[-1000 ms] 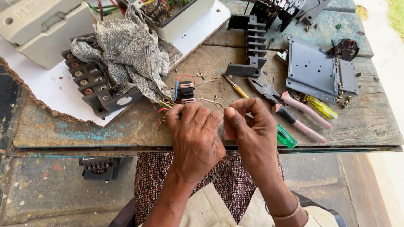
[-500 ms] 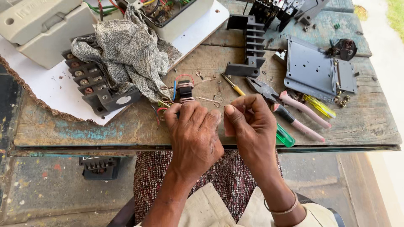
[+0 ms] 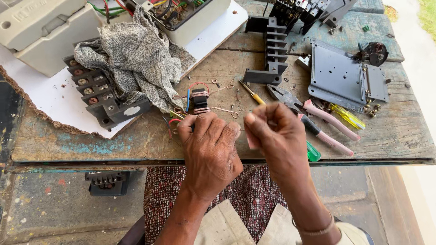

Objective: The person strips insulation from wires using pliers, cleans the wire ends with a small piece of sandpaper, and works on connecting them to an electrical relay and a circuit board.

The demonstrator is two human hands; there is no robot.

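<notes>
While both hands work close together at the near edge of the worn wooden workbench, the left hand lies knuckles-up with its fingers curled down and bunched together over something small that cannot be made out, its fingertips just short of a small copper-wound coil with red and blue leads that sits on the boards directly beyond them. The right hand is raised just beside the left, fingers drawn together in a pinch against the thumb; a sliver of something pale pink shows at its inner side, but what the pinch closes on cannot be told. Just beyond the right hand lie pliers with pink handles, a yellow-handled screwdriver and a second, clear yellow screwdriver, while the tip of a green-handled tool pokes out near the bench edge. Farther back stand a black finned terminal block, a grey metal plate and loose screws. To the left, a patterned grey rag drapes over a black row of screw terminals, which rests on a white board beside a pale grey casing and an open white box holding coloured wiring
</notes>
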